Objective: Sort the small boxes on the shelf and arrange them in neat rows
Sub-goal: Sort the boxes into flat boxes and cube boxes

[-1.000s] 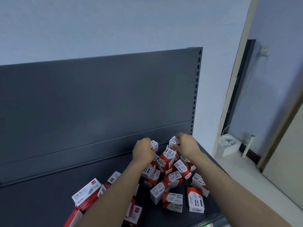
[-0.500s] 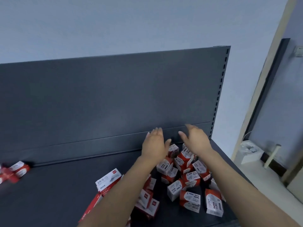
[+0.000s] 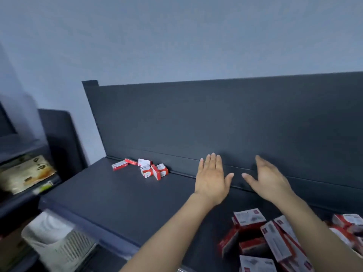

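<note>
Both hands, left hand (image 3: pixel 211 180) and right hand (image 3: pixel 269 181), are hovering spread and empty over bare shelf (image 3: pixel 121 195) between the far-left boxes (image 3: pixel 146 168) and the near-right pile (image 3: pixel 275 242). They are no longer over the pile.

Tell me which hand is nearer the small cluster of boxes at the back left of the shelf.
Left. The left hand hovers open just right of the small cluster; the right hand is farther right, beyond it.

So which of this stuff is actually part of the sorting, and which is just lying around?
Part of the job:
- small cluster of red-and-white boxes by the back panel
- jumbled pile of boxes near the front
- dark shelf they lie on
- left hand and right hand, both open and empty

Just lying about:
- white slatted basket below the shelf
- yellowish packet on the neighbouring rack
</note>
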`<state>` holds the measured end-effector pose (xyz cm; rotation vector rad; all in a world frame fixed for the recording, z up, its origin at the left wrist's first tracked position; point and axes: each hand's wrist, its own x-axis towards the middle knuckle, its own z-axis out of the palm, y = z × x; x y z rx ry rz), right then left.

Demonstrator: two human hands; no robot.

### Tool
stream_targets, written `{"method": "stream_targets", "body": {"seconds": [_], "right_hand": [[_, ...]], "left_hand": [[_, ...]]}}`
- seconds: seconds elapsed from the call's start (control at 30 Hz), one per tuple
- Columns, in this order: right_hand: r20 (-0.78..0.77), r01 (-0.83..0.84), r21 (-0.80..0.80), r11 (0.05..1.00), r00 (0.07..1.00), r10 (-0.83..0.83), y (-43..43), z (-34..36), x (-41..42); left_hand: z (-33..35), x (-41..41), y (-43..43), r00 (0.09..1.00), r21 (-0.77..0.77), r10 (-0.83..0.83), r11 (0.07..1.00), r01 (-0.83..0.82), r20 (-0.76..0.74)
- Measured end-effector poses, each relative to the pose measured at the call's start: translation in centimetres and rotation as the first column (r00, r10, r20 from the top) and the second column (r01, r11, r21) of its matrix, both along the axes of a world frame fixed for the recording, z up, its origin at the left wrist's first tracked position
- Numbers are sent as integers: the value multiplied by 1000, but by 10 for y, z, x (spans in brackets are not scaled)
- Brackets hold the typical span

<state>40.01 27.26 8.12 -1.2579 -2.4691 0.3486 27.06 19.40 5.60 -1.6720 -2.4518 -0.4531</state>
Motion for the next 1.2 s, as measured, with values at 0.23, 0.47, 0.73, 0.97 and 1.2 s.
{"method": "stream_targets", "body": {"seconds": [0.23, 0.47, 0.73, 0.97, 1.2], "right_hand": [[14, -101, 5, 995, 995, 101, -41, -3, -137], [25, -123, -62, 990, 992, 125, -77, -25, -291], [130, -170, -64, 983, 976, 177, -86, -61, -394], [231, -152, 7, 988, 962, 146, -77, -88, -421], [202, -51, 70, 996, 979, 36, -59, -105, -400]], "left_hand": [[-10, -123, -45, 995, -23, 80, 997, -79, 55], [-25, -276, -89, 984, -67, 118, 992, -110, 132], [-57, -384, -104, 958, -169, 221, 967, -191, 183], [-84, -433, -98, 921, -262, 311, 933, -248, 234], [-102, -450, -78, 907, -311, 364, 905, -290, 212]]}}
